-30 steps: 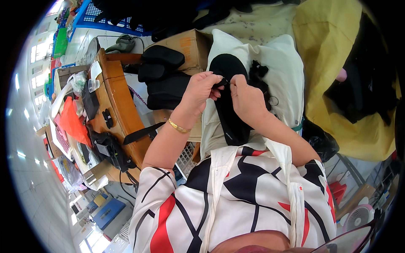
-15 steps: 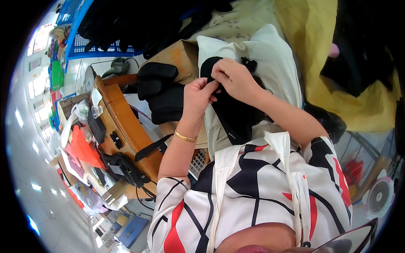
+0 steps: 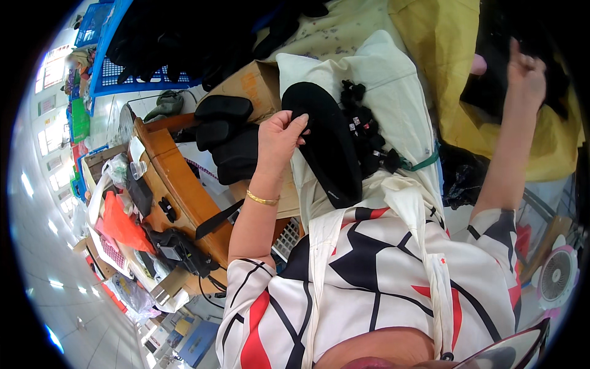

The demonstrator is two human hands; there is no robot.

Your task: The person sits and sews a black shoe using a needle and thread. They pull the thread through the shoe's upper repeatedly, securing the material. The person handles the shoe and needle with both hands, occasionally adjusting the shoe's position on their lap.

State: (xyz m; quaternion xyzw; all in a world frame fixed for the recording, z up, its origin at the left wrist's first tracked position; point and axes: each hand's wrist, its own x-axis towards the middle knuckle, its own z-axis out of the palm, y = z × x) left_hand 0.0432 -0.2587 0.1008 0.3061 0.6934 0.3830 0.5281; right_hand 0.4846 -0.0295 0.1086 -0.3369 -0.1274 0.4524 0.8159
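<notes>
Your left hand (image 3: 279, 138) pinches the near-left rim of a black shoe (image 3: 329, 147).
The shoe slants from the white cushion's (image 3: 393, 80) upper left corner to its lower edge; well apart, your half-curled right hand (image 3: 527, 77) hangs over the yellow sack (image 3: 430, 74), any grip unclear.

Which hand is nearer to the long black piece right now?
Left. The left hand is at the upper-left edge of the long black piece; the right hand is well off to its right, apart.
</notes>
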